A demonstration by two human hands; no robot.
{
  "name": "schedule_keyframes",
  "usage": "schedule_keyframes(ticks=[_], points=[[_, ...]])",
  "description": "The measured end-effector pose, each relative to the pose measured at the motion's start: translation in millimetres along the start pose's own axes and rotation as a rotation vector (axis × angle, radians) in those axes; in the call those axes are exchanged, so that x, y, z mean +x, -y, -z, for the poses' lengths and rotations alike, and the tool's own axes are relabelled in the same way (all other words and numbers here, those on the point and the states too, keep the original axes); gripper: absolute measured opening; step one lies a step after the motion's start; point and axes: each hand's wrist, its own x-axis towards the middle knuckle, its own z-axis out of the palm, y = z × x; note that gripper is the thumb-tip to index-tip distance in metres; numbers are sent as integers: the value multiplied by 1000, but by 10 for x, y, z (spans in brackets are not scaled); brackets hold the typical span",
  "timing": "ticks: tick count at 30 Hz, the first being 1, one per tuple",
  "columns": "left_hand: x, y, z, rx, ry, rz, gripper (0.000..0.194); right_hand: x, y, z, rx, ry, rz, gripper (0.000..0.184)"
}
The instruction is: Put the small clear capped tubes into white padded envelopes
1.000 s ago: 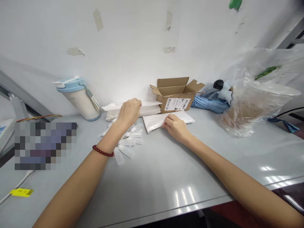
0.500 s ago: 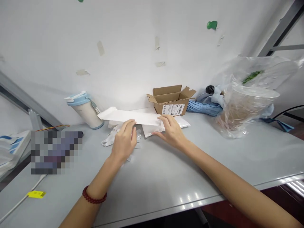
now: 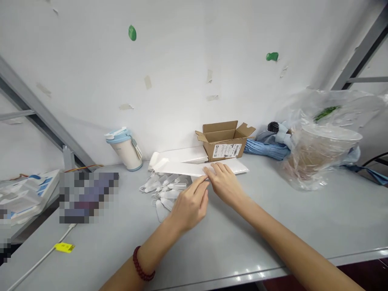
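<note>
Left hand [image 3: 189,206]: fingers together and stretched to the strip's right end, thumb apart below them; fingertips meet the right hand's.
Right hand [image 3: 226,182]: fingers bent close together over the right end of the strip, thumb beside the left fingertips; whether it pinches, I cannot tell.
Strip [image 3: 178,168]: white, flat, reaching leftward from the hands, above the tags' far edge.
Packet [image 3: 241,165]: white, on the table [image 3: 212,250], partly behind the right hand.
Stack [image 3: 184,154]: white, behind the strip, by the wall.
Tags [image 3: 165,194]: translucent, heaped left of the left hand.
Box [image 3: 227,149]: cardboard, flaps open, behind the packet.
Cup [image 3: 127,155]: upright, left of the stack.
</note>
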Motion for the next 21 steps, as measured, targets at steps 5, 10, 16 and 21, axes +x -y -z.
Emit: schedule_keyframes(ticks=[5, 10, 16, 21], points=[[108, 363, 329, 313, -296, 299, 17, -4, -71, -31, 30, -10, -16, 41], [112, 906, 685, 118, -282, 814, 30, -8, -137, -2, -36, -35, -53, 44], [102, 930, 657, -818, -274, 1092, 49, -4, -46, 74, -84, -16, -144, 57], [139, 686, 591, -985, -4, 1011, 59, -26, 63, 86, 100, 100, -95, 77]])
